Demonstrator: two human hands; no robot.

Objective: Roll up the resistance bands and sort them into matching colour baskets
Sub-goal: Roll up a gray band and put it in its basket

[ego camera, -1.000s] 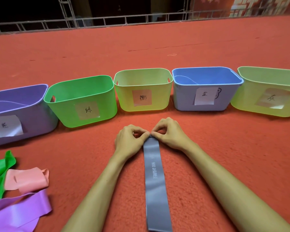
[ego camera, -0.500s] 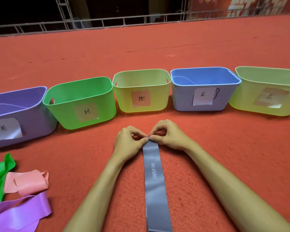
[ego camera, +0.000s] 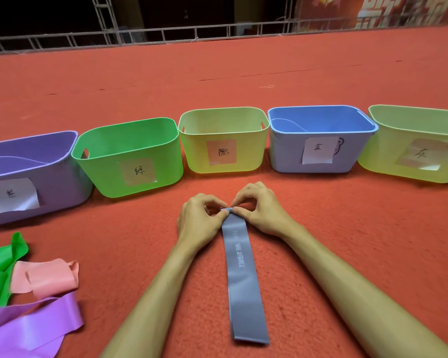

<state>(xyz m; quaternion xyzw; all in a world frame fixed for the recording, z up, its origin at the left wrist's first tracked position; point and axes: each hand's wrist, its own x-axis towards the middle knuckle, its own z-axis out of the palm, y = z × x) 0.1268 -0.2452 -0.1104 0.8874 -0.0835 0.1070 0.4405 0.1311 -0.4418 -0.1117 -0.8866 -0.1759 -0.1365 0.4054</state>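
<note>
Fingers [ego camera: 221, 217] of both hands clamped on the far end of the grey band [ego camera: 239, 270], thumbs and forefingers pinching a tiny first curl. Band lies flat and straight on the red carpet [ego camera: 347, 241], running lengthwise toward the person, likely so it rolls evenly. Left hand [ego camera: 199, 223] and right hand [ego camera: 263, 210] knuckles-up, forearms angled inward to meet. Row of baskets [ego camera: 130, 161] stands just beyond, probably kept within reach for the drop.
</note>
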